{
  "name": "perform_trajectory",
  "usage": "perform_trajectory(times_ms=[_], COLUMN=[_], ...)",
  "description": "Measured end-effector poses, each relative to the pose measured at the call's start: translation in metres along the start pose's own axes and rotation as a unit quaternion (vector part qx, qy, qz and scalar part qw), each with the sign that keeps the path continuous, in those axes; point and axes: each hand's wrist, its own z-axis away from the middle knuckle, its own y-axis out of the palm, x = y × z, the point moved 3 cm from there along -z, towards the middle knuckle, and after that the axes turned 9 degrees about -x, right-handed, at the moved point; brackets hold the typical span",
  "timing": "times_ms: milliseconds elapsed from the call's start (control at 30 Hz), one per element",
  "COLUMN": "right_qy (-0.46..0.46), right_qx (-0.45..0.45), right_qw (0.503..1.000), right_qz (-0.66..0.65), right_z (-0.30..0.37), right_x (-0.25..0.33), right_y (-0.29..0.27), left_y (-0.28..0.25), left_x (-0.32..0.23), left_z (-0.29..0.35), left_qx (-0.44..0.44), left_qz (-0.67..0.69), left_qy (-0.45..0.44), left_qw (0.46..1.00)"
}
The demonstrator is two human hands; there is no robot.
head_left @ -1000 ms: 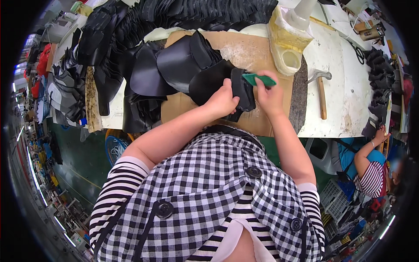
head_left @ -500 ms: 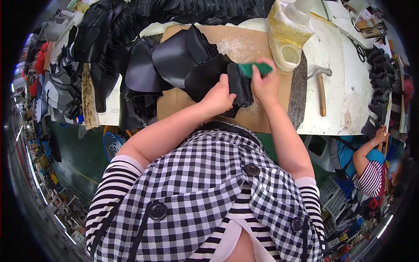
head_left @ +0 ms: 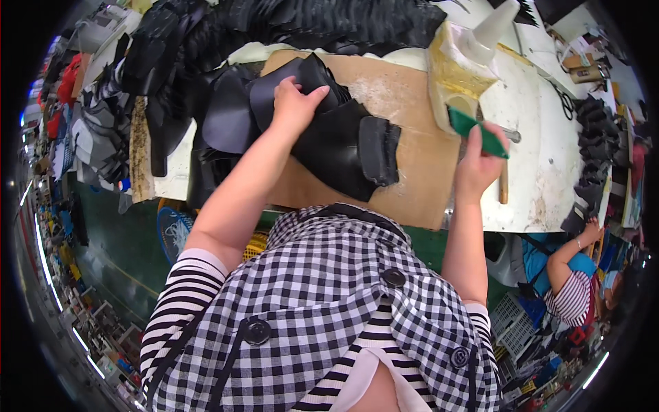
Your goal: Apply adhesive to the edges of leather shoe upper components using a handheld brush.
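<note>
Well, from the head view, a brown cardboard sheet (head_left: 422, 161) is lying on the white table (head_left: 542, 192), and overlapping black pieces (head_left: 329, 147) are covering much of the cardboard's left half and spilling past its left edge. The left hand (head_left: 295, 108) is lying over these pieces toward the cardboard's far left corner, thumb and fingers apart; whether it is gripping one, I cannot tell. Just off the cardboard's right edge, the right hand (head_left: 480, 168) is pinching a green flat tool (head_left: 463, 123), its tip showing at the mouth of a yellowish container (head_left: 461, 72) that is standing by the cardboard's far right corner. A hammer (head_left: 504, 184) is lying right of the cardboard, partly hidden behind that hand. Beyond the cardboard's far edge, a long black row (head_left: 329, 27) is crowding the table.
</note>
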Motion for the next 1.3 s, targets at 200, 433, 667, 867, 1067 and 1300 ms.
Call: perform_trajectory(times_ms=[200, 433, 667, 867, 1067, 1300], right_qy=[-0.056, 0.065, 0.224, 0.231, 0.076, 0.083], right_qx=[0.043, -0.032, -0.007, 0.076, 0.177, 0.271], right_qw=[0.983, 0.997, 0.973, 0.967, 0.981, 0.959], right_qz=[0.172, 0.037, -0.061, -0.081, 0.008, 0.017], right_z=[-0.041, -0.041, -0.025, 0.045, 0.068, 0.066], right_x=[-0.01, -0.02, -0.038, -0.027, -0.053, -0.041], right_y=[0.007, -0.003, -0.021, 0.004, 0.057, 0.046], left_y=[0.002, -0.153, -0.065, 0.036, 0.006, 0.007], left_x=[-0.018, -0.037, -0.054, -0.022, -0.058, -0.04], left_z=[-0.023, -0.023, 0.087, 0.111, 0.106, 0.117], left_qx=[0.154, 0.045, 0.329, 0.327, 0.449, 0.431], left_qz=[0.278, 0.312, 0.267, 0.119, 0.061, 0.13], left_qy=[-0.204, -0.161, -0.122, -0.078, -0.134, -0.112], left_qw=[0.926, 0.935, 0.897, 0.934, 0.881, 0.886])
